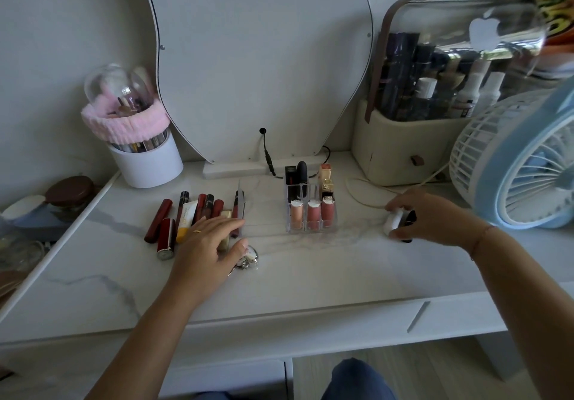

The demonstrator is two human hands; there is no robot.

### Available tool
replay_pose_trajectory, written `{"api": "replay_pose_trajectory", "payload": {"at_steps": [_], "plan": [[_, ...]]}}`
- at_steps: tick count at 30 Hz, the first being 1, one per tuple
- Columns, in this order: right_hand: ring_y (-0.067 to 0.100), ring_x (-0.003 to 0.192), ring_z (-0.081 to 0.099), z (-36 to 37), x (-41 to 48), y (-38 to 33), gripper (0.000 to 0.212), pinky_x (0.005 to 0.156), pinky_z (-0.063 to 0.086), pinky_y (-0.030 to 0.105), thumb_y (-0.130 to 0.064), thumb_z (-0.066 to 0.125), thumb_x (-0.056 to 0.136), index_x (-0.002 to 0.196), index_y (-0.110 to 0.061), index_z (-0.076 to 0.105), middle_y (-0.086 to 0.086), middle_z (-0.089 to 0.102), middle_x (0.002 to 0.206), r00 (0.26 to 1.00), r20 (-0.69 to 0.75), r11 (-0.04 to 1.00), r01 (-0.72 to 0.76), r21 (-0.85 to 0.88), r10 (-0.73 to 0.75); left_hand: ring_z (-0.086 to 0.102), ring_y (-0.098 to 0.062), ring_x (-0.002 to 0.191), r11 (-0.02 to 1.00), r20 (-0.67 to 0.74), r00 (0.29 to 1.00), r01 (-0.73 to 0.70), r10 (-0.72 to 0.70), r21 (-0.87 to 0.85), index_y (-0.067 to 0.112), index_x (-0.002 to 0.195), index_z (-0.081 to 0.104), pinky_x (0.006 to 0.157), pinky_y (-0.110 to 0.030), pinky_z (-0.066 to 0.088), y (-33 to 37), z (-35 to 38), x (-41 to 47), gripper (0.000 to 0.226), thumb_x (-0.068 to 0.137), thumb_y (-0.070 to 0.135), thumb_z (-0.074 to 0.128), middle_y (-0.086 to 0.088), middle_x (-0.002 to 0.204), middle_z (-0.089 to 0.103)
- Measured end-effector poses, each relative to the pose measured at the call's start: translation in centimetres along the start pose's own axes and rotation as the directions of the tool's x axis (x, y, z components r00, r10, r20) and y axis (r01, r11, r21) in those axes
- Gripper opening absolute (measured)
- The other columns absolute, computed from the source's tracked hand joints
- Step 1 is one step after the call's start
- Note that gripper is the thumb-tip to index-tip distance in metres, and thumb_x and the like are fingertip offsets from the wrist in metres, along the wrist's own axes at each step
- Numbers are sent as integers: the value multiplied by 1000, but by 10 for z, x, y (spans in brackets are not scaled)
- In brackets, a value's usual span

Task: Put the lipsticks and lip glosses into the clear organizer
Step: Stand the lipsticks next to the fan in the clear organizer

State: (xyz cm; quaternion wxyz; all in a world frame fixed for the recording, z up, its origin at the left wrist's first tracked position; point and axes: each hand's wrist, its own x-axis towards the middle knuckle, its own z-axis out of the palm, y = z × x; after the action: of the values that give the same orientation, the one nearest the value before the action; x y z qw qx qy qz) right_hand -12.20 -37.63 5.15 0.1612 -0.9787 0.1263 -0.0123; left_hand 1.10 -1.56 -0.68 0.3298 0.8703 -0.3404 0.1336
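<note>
1. The clear organizer (311, 213) stands on the table (310, 278) near the middle of the far edge, just in front of the mirror (257, 57).
2. Its front row holds three pink lip glosses (313, 213) with white caps, upright and side by side. Behind them stand dark lipsticks (302, 175) and a gold lipstick (325, 179).
3. A row of loose lipsticks and glosses (186, 216) lies flat on the table to the left of the organizer, toward the far left corner. It includes a long dark red tube (158, 221), a short red lipstick (166, 238) and a white and yellow tube (187, 221).
4. The left hand (208, 244) lies palm down over the right end of that row. Its fingers are nearly straight and slightly spread, and they cover a pale gold tube (226, 214). Whether they press on it cannot be told.
5. A small clear keyring-like trinket (248, 258) lies on the table just beside the left thumb.
6. The right hand (428, 216) is on the table to the right of the organizer, well apart from it. Its fingers curl round a white object (392, 221), with a dark tube (409, 217) held against it.
7. A pale cable (363, 196) curves across the table between the organizer and the right hand.
8. At the far left corner stands a white brush holder (146, 166) wrapped in a pink band.
9. At the far right stand a cosmetic case (403, 147) with a clear lid and a blue and white fan (521, 166).
</note>
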Motion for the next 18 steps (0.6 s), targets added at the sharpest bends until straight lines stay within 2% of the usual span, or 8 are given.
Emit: {"api": "replay_pose_trajectory", "payload": {"at_steps": [3, 6, 11, 13, 15, 18], "plan": [[17, 92, 55, 3, 2, -3, 44, 85, 46, 30, -31, 76, 69, 110, -22, 62, -2, 57, 103, 1000, 0, 999, 14, -41, -14, 55, -16, 116, 1000, -1, 1000, 0, 0, 3, 20, 115, 65, 107, -43, 36, -1, 1, 0, 48, 81, 49, 48, 3, 115, 67], [20, 86, 59, 8, 6, -9, 25, 79, 48, 31, -27, 69, 74, 97, -19, 68, 0, 64, 91, 998, -29, 997, 47, -53, -48, 54, -15, 117, 1000, 4, 1000, 1, -1, 3, 20, 116, 64, 107, -44, 37, -1, 1, 0, 48, 81, 49, 48, 3, 115, 67], [16, 74, 59, 19, 15, -17, 22, 70, 50, 29, -29, 65, 81, 100, -19, 67, -1, 65, 87, 994, -108, 999, -1, -41, -3, 55, -16, 115, 1000, -9, 1000, 1, -1, 0, 18, 115, 65, 103, -46, 40, 0, 0, 0, 49, 81, 49, 48, 2, 114, 67], [12, 68, 59, 20, 17, -22, 20, 63, 49, 25, -32, 65, 82, 99, -21, 65, -5, 64, 79, 987, -161, 999, 7, 50, 1, 55, -16, 115, 1000, -13, 1000, -2, 2, -1, 18, 115, 65, 102, -47, 41, 2, 0, 0, 47, 81, 47, 50, 2, 114, 67], [3, 68, 57, 16, 19, -31, 22, 59, 43, 16, -34, 66, 81, 100, -25, 65, -13, 61, 76, 962, -272, 974, 76, 211, -16, 55, -13, 113, 1000, -29, 1000, -13, 13, -2, 18, 115, 65, 103, -47, 41, 2, 0, -1, 41, 82, 41, 55, 3, 114, 67], [-1, 69, 57, 5, 21, -57, 16, 61, 42, 12, -38, 69, 76, 89, -33, 64, -15, 63, 80, 925, -381, 874, 188, 448, -4, 53, -11, 115, 1000, -36, 999, -14, 14, 0, 21, 116, 64, 106, -43, 38, 0, 1, -1, 39, 83, 39, 57, 4, 117, 65]]}}
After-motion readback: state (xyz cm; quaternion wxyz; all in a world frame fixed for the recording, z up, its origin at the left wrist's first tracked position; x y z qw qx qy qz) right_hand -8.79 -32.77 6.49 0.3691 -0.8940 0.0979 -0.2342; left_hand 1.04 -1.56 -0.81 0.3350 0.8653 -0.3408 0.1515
